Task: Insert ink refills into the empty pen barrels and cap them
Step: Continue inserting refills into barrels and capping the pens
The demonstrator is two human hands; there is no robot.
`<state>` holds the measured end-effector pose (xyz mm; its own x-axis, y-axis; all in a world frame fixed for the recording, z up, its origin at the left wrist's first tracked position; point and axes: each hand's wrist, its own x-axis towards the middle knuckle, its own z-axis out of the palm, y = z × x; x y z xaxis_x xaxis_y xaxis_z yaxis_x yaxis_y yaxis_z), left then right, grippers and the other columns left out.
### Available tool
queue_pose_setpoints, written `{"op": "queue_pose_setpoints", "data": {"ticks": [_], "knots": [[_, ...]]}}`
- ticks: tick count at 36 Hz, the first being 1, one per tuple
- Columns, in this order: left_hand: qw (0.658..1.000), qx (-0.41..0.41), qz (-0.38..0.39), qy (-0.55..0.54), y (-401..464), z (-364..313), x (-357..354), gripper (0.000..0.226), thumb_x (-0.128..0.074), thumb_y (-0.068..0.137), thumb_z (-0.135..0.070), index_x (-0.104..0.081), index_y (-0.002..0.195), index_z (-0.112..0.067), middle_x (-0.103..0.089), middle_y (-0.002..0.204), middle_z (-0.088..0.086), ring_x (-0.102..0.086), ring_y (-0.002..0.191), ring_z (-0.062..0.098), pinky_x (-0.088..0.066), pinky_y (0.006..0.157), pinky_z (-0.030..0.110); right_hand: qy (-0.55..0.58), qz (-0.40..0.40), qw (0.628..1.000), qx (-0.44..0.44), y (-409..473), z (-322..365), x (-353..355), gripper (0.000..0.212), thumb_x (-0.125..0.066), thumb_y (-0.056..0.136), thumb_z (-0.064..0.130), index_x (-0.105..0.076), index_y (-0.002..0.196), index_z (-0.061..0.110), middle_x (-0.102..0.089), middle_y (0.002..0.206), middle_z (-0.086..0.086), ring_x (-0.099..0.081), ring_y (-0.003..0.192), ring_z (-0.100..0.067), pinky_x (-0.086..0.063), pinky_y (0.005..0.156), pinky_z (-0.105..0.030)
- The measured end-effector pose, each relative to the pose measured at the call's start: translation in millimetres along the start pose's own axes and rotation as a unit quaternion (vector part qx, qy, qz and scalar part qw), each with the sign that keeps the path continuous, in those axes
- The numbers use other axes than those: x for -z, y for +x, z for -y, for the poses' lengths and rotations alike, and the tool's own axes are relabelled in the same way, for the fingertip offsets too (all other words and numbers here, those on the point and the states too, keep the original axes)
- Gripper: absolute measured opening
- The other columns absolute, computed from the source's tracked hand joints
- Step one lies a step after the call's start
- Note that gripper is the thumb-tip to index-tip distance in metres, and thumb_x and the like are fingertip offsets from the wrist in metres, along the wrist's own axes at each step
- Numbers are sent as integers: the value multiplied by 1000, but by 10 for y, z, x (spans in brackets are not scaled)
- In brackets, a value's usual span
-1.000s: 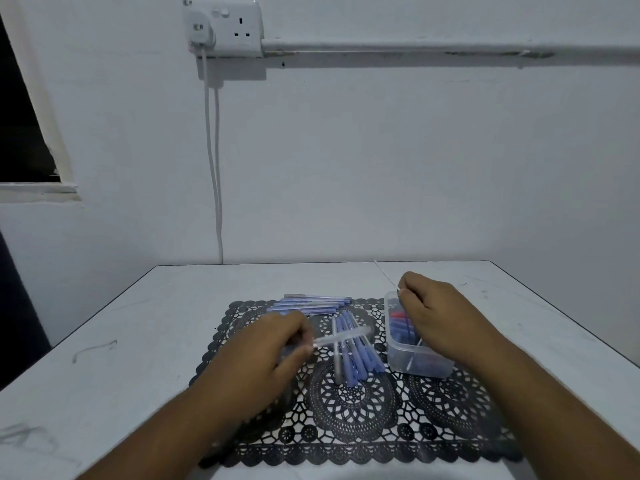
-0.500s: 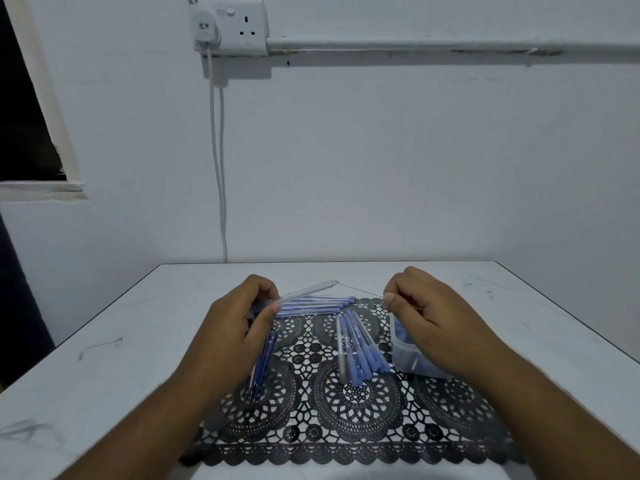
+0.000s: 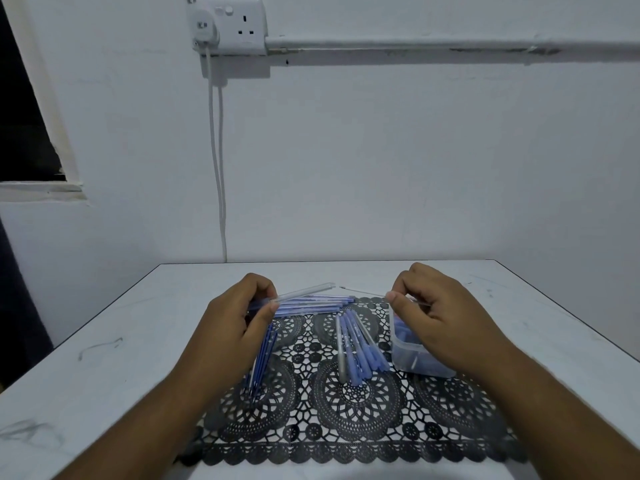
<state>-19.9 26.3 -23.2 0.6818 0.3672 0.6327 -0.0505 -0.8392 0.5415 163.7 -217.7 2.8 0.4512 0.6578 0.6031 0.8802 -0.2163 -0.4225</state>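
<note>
Change: half a second earlier the refill tip lay close against the barrel mouth; by this moment a small gap had opened between them, and both hands sat slightly higher over the mat. A second earlier the right hand had been at the tub.
Meaning: judged as the aligning step, insertion not yet begun.
Left hand (image 3: 239, 318): at 9 o'clock of the mat, fingers curled round the clear empty barrel (image 3: 304, 292), whose open end pointed toward 3 o'clock.
Loose refills (image 3: 260, 362): a bundle under the left hand, running toward 7 o'clock; count not resolvable.
Far pens (image 3: 311, 303): about four, lying crosswise at 12 o'clock of the mat.
Centre pens (image 3: 358, 348): about five with blue caps, beside one grey piece, fanned toward 5 o'clock.
Refill in hand (image 3: 363, 292): one, thin, tip toward 9 o'clock, just short of the barrel mouth.
Right hand (image 3: 433, 313): at 3 o'clock, thumb and forefinger pinching that refill.
Tub (image 3: 412, 358): one clear container below the right hand, contents indistinct.
Lace mat (image 3: 346, 427): one, on the white table (image 3: 104, 375).
</note>
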Motion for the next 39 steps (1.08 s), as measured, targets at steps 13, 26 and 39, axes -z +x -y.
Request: {"op": "queue_pose_setpoints", "data": {"ticks": [13,26,39], "knots": [[1000,-9,7,3,4,-1,-5,14,-62,102,-23,-57,94,-33,-64,87,-14,-59,72,17,-43,60,21,-6,14,1000,-7,-5,-8,-8,26,-51,97,46,-54,75,33,-54,82,14,-54,78,-6,-38,64,-29],[1000,-10,28,6,-1,-18,-3,15,-62,102,-23,-56,94,-34,-62,84,-14,-55,63,11,-40,56,15,-5,28,1000,-8,0,-27,15,26,-56,100,38,-54,74,32,-53,82,10,-53,76,-8,-36,64,-28],[994,-47,63,70,1,-15,22,18,-65,99,-19,-58,98,-36,-60,94,-23,-59,87,1,-42,69,11,-62,58,996,-7,-13,46,67,24,-55,95,51,-60,77,35,-52,83,12,-53,77,-5,-40,63,-30]]}}
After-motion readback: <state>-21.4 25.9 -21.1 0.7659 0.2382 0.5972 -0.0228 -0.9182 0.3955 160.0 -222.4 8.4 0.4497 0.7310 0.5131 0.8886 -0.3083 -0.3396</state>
